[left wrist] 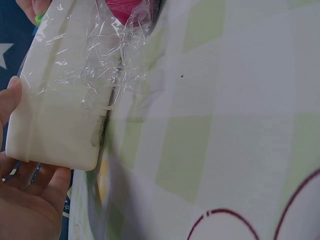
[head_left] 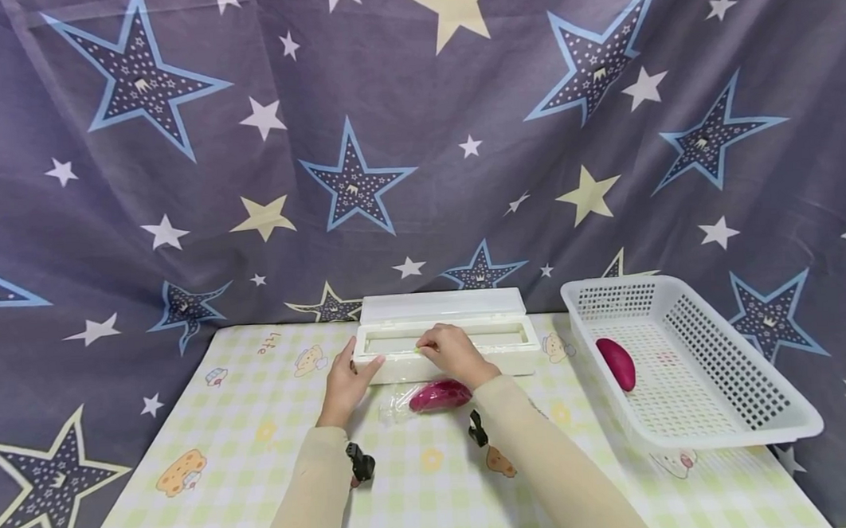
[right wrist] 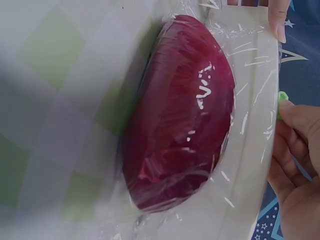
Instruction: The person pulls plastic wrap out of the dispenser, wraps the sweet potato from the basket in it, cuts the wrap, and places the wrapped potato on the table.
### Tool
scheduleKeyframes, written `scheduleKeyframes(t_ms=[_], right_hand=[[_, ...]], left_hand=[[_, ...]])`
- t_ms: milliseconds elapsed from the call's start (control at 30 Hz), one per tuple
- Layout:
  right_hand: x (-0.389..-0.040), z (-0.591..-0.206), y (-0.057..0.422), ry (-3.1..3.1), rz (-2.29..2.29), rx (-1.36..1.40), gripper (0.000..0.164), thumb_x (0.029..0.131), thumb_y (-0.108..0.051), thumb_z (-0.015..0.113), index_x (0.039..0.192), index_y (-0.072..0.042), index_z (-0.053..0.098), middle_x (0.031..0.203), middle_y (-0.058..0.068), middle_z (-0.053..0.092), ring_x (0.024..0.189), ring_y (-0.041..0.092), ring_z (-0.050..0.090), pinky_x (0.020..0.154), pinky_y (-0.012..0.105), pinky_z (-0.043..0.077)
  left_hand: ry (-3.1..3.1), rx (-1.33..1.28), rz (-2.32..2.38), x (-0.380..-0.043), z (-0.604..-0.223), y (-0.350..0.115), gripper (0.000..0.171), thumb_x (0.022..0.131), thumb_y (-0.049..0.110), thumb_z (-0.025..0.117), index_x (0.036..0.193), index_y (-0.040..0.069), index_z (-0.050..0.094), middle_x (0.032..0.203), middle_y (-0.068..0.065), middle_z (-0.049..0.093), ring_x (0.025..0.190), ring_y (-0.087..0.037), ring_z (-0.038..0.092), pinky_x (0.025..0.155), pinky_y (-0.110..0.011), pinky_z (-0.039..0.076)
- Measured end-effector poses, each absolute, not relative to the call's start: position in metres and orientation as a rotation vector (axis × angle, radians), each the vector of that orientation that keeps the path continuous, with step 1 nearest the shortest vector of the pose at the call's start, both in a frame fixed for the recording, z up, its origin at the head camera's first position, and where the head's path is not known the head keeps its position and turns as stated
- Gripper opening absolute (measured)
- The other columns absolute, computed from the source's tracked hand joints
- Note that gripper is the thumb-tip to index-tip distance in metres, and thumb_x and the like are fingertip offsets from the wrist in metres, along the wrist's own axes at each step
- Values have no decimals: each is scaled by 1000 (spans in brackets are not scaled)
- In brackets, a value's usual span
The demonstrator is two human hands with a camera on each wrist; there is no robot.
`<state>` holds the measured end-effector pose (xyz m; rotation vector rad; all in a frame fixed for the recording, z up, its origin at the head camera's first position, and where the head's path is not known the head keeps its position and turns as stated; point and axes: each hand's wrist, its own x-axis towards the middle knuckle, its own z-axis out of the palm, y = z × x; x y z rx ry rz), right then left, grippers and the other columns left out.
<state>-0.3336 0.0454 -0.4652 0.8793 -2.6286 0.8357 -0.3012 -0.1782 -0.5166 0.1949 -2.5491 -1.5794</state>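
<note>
A long white cling film dispenser (head_left: 407, 369) stands at the back of the table with its lid (head_left: 443, 305) raised. My left hand (head_left: 346, 382) holds its left end, thumb along the top edge and fingers at the end wall, as the left wrist view shows. With thumb and fingers my right hand (head_left: 451, 353) pinches a small green slider (right wrist: 283, 98) on the dispenser's top edge. Clear cling film (left wrist: 117, 65) hangs over the front. In front of the dispenser lies a smooth magenta sweet-potato-shaped thing (right wrist: 182, 115), covered by the film.
A white perforated basket (head_left: 698, 437) stands at the right, with a second magenta oblong thing (head_left: 616, 364) inside by its left wall. A checked cloth (head_left: 261, 464) covers the table. Behind it hangs a dark star-patterned curtain (head_left: 260, 169).
</note>
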Motion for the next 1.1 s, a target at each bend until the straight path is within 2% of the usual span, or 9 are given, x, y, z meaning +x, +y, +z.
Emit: scheduleKeyframes(t_ms=[600,867,1100], right_hand=[[-336,-463,28,-2625,820,896,6,91,-6,73,94,-5,78,85,4,68,80,18,62,78,28,53],[-336,-464,21,-2628,805,909,7,91,-7,74,96,-6,78,86,3,68,79,16,62,78,25,52],[-333,-461,16,-2630,804,919,6,90,-6,74,95,-4,78,85,4,68,80,17,63,78,27,53]], left_hand=[[-2555,194,-1580,-305,-518,-179,89,94,44,70,160,9,21,153,-27,31,139,-45,36,115,-52,29],[-2594,130,-1555,-305,-519,-181,93,94,50,67,160,7,18,154,-28,29,139,-46,36,114,-54,30],[-2623,71,-1522,-303,-516,-184,89,97,45,64,159,3,16,153,-32,28,138,-49,35,114,-57,28]])
